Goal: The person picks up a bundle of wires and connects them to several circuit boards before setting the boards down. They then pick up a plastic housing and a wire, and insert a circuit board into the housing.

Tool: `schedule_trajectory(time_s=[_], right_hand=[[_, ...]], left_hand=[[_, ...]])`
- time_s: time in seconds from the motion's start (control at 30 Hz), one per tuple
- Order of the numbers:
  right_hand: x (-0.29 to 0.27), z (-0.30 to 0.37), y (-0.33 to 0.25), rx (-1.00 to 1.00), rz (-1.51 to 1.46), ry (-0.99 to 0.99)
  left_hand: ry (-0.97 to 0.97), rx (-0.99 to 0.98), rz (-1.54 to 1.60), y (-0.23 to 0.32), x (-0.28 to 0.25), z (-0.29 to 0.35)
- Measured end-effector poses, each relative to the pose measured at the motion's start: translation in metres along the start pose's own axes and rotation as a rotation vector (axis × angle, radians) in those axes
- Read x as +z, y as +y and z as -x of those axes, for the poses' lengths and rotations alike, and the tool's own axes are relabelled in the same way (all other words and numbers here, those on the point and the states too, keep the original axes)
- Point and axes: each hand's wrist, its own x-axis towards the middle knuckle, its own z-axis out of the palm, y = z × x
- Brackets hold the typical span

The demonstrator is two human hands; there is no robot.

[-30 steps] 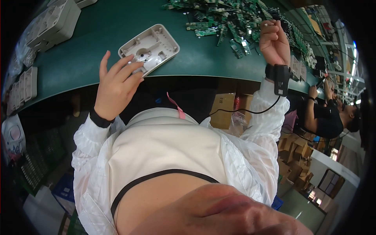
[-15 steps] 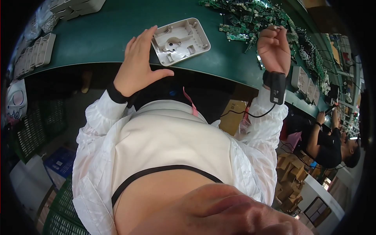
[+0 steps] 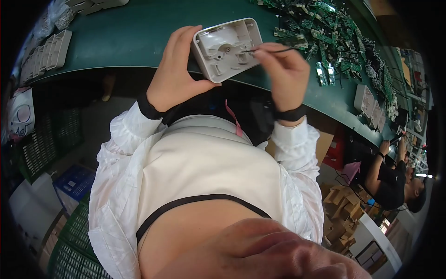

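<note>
My left hand point(image 3: 173, 69) is closed on the left side of a white plastic housing point(image 3: 215, 76), fingers along its far edge and thumb at its near corner. The shallow housing is tilted, with its hollow inside showing posts, ribs and a round hub. My right hand point(image 3: 287, 76) pinches a thin dark wire-like piece point(image 3: 248, 51) between thumb and fingers. One end of it reaches over the inside of the housing, and the other sticks out behind the fingers. Whether it is a wire or a slim tool I cannot tell.
A heap of green circuit boards point(image 3: 334, 35) covers the green bench point(image 3: 121, 44) at right. White housings stand at far left point(image 3: 51, 53) and right point(image 3: 367, 104). Cardboard pieces point(image 3: 341, 211) lie below at right, where a person in black point(image 3: 383, 179) works. Green crates point(image 3: 69, 255) stand lower left.
My left hand has closed on the housing, which is now tilted and shifted right. My right hand has come left from the board heap to the housing, with the thin dark piece now visible.
</note>
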Motion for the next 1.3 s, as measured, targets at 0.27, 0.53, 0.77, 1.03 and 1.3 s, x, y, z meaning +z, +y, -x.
schedule_trajectory(time_s=[0.27, 0.53, 0.77, 1.03, 1.3], right_hand=[[0.026, 0.013, 0.024, -0.285, 0.507, -0.020], [0.027, 0.016, 0.025, -0.387, 0.628, -0.015], [0.034, 0.016, 0.016, -0.293, 0.556, -0.103], [0.035, 0.010, 0.006, -0.501, 0.855, -0.117], [0.020, 0.007, 0.003, -0.208, 0.661, 0.195]], left_hand=[[-0.013, 0.016, 0.019, 0.007, 0.000, 0.001], [0.006, 0.043, 0.067, 0.012, 0.001, 0.004], [0.045, 0.043, 0.169, 0.013, 0.008, 0.008], [0.054, -0.071, 0.335, 0.013, 0.016, 0.011], [0.011, -0.071, 0.247, 0.010, 0.009, 0.009]])
